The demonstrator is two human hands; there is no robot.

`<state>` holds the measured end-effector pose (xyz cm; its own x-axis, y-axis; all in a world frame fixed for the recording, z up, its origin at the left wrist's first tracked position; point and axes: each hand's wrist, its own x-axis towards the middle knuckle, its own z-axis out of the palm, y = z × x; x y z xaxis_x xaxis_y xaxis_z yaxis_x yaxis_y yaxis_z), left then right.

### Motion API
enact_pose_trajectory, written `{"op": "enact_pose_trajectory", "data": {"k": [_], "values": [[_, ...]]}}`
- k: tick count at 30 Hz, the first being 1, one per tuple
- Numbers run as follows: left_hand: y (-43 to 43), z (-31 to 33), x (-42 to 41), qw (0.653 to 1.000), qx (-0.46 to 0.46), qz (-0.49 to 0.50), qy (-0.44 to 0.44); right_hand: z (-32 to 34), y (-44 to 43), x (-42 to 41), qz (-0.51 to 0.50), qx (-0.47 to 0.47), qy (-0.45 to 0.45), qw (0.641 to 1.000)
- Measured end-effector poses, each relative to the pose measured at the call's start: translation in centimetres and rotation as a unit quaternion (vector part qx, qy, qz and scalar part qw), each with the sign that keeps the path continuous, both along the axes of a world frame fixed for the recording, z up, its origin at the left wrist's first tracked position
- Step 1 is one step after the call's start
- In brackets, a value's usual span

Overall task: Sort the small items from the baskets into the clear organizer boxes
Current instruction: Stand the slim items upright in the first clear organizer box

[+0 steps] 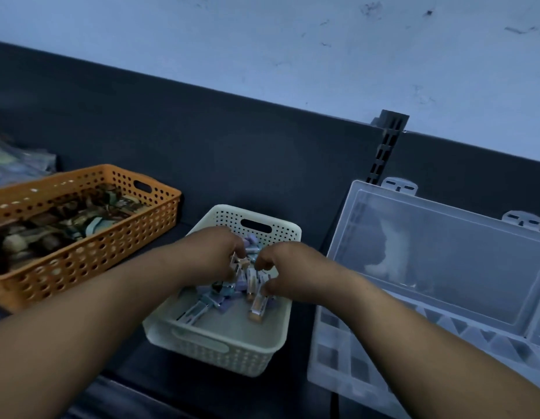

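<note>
Both hands reach into the cream basket [232, 218], in the middle. The left hand [212, 256] and right hand [294, 267] curl their fingers down into the small items [221, 297] (clips, perhaps); I cannot tell whether either grips one. An orange basket [160, 214] sits left. The clear organizer [350, 361] lies open right, its lid [444, 261] raised.

Cream perforated basket [232, 358] sitting straight ahead of you, holding heap of small items [258, 303], lilac and clear. Orange basket [96, 255] lying at your left, holding dark packets [66, 219]. Clear organizer box [338, 367] standing open at your right, lid [444, 267] leaning back.
</note>
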<state>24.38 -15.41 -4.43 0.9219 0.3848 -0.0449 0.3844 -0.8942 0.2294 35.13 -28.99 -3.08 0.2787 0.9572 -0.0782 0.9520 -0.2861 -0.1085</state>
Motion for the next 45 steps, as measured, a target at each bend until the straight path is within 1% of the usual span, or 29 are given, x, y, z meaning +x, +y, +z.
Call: {"op": "enact_pose_trajectory", "data": {"k": [3, 7, 12, 15, 22, 25, 28, 30, 32, 34, 36, 38, 39, 42, 43, 44, 45], "values": [[0.1, -0.5, -0.6, 0.999, 0.019, -0.007, 0.032, -0.3, 0.9, -0.7, 0.018, -0.066, -0.049, 0.996], [0.2, -0.8, -1.1, 0.998, 0.021, -0.016, 0.054, -0.4, 1.7, -1.0, 0.023, -0.133, -0.055, 0.989], [0.3, -1.7, -0.8, 0.996, 0.068, -0.018, 0.06, -1.0, 2.2, -1.2, 0.034, -0.134, -0.077, 0.987], [0.0, -1.9, -0.8, 0.997, 0.072, -0.01, 0.032, -1.2, 2.4, -1.2, 0.032, -0.152, -0.094, 0.983], [0.2, -1.4, -1.6, 0.999, -0.033, 0.016, -0.038, -0.9, 2.3, -1.8, 0.047, -0.163, -0.097, 0.981], [0.1, -0.8, -1.9, 0.992, -0.093, 0.028, -0.074, -1.1, 2.3, -2.0, 0.05, -0.172, -0.105, 0.978], [0.2, -0.6, -2.1, 0.983, -0.145, 0.048, -0.104, -1.1, 2.2, -1.9, 0.047, -0.161, -0.108, 0.98], [0.2, -0.6, -2.3, 0.97, -0.197, 0.058, -0.127, -1.0, 2.1, -1.8, 0.043, -0.137, -0.096, 0.985], [0.2, -0.5, -2.5, 0.953, -0.253, 0.073, -0.151, -0.8, 1.9, -1.5, 0.041, -0.097, -0.063, 0.992], [-0.1, -0.2, -2.8, 0.934, -0.298, 0.09, -0.173, -0.6, 1.5, -1.3, 0.03, -0.037, -0.007, 0.999], [-0.3, 0.2, -2.8, 0.92, -0.326, 0.104, -0.19, -0.2, 0.9, -0.9, 0.01, 0.032, 0.068, 0.997], [-0.8, 0.8, -2.7, 0.901, -0.368, 0.112, -0.199, 0.3, 0.0, -0.4, -0.011, 0.09, 0.14, 0.986], [-1.1, 1.2, -2.5, 0.883, -0.406, 0.117, -0.206, 0.6, -0.6, -0.1, -0.019, 0.112, 0.168, 0.979], [-2.7, 2.2, -1.0, 0.798, -0.538, 0.15, -0.224, 1.7, -2.8, 1.1, -0.037, 0.163, 0.228, 0.959], [-3.4, 2.5, -0.5, 0.782, -0.558, 0.156, -0.231, 2.1, -3.5, 1.5, -0.043, 0.178, 0.243, 0.953], [-4.1, 2.7, 0.2, 0.779, -0.562, 0.155, -0.232, 2.6, -4.5, 2.0, -0.049, 0.195, 0.254, 0.946], [-4.9, 2.9, 0.8, 0.784, -0.558, 0.146, -0.228, 3.1, -5.5, 2.5, -0.058, 0.21, 0.269, 0.938]]}}
